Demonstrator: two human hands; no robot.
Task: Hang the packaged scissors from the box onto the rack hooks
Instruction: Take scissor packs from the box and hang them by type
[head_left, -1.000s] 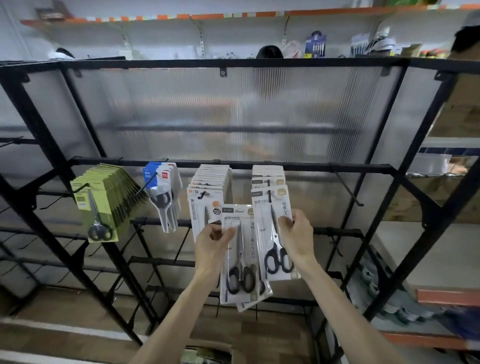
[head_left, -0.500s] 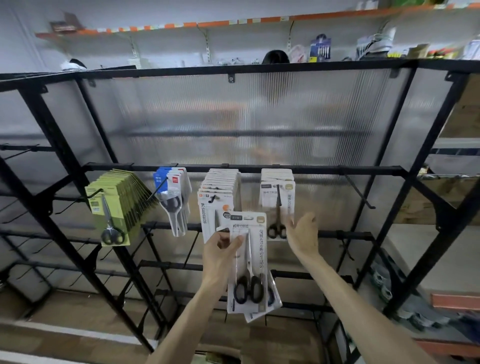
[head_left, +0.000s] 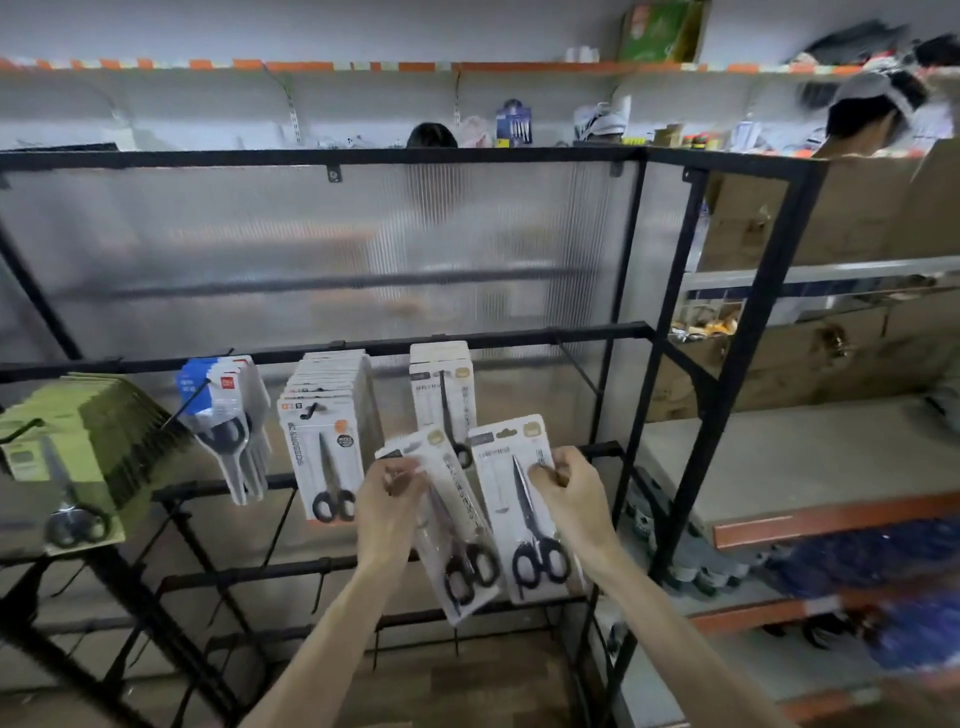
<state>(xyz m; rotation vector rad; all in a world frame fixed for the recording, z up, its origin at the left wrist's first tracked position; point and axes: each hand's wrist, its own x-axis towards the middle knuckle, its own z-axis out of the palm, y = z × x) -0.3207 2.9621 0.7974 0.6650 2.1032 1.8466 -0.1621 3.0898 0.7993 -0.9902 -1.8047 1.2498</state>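
Note:
My left hand (head_left: 390, 506) grips a tilted white scissors pack (head_left: 457, 535) near its top. Beside it, my right hand (head_left: 569, 493) pinches a second white scissors pack (head_left: 511, 499) by its right edge, held upright. Both packs hang free in front of the black rack (head_left: 628, 332), below its hook bar. Behind them, a small stack of the same white packs (head_left: 441, 389) hangs from a hook. The box is out of view.
Left along the bar hang another white scissors stack (head_left: 324, 441), blue-topped packs (head_left: 223, 405) and green packs (head_left: 78, 447). A bare hook (head_left: 576, 364) juts out right of the white packs. Grey shelves and cardboard boxes (head_left: 857, 208) stand to the right; a person's head shows behind.
My right hand left the hung stack and took one pack from the bundle in my left hand. The remaining pack tilted. The camera swung right.

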